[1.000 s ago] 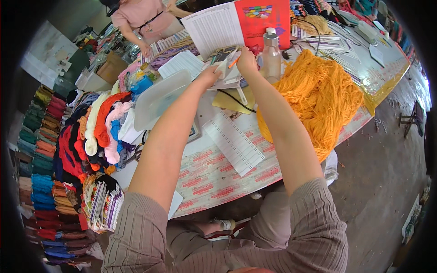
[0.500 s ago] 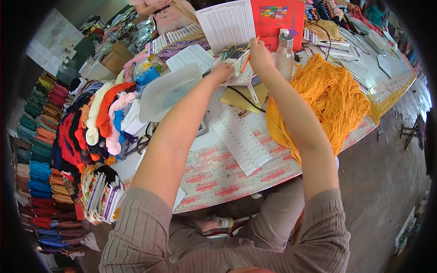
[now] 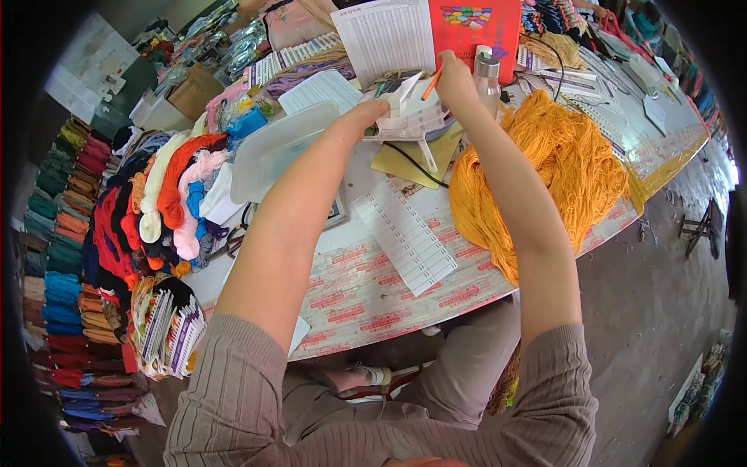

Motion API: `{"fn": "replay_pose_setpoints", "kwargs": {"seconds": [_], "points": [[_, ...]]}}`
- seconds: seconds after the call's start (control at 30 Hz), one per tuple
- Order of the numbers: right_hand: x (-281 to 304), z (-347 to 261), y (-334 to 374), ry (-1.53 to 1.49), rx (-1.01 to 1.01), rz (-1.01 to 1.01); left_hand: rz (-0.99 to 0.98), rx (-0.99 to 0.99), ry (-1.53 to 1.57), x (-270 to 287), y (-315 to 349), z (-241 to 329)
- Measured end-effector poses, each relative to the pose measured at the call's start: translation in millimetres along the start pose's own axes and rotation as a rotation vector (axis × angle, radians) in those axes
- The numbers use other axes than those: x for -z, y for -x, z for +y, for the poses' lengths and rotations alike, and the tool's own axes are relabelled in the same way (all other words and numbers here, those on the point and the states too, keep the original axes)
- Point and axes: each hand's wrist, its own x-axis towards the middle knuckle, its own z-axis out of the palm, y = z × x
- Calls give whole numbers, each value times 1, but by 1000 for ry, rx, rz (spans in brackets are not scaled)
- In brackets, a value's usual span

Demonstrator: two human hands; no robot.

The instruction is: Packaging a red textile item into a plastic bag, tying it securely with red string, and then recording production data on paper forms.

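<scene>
At the far middle of the table, my right hand (image 3: 457, 84) is closed round a slim orange pencil or pen (image 3: 432, 84), its lower end pointing down and left. My left hand (image 3: 366, 117) reaches to the left edge of a white plastic container (image 3: 427, 154) with small white paper pieces (image 3: 408, 86) in it. Its fingers are curled, partly hidden; what they grip, if anything, does not show clearly. Behind both hands stand a printed sheet (image 3: 385, 47) and a red folder (image 3: 498, 35). A clear bottle (image 3: 488, 82) is just right of my right hand.
A big heap of orange yarn (image 3: 545, 179) lies right. On the left are a clear plastic tub (image 3: 249, 167), colourful yarn skeins (image 3: 170, 194) and scissors (image 3: 233, 241). White printed strips (image 3: 405, 237) lie near the front edge. A yellow envelope (image 3: 389, 165) and black cable (image 3: 436, 180) sit under the container.
My left hand has shifted slightly left, and white paper pieces now stand up between the hands. My right hand, with the orange pencil or pen, has moved slightly right and up.
</scene>
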Motion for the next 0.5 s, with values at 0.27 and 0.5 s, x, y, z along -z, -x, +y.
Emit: {"fn": "replay_pose_setpoints", "kwargs": {"seconds": [0.27,0.5], "points": [[-80,27,2,47,-156,-136,1,31,291,14,-59,-29],[-92,0,1,-430,-334,-48,-18,-67,158,20,-43,-23]]}}
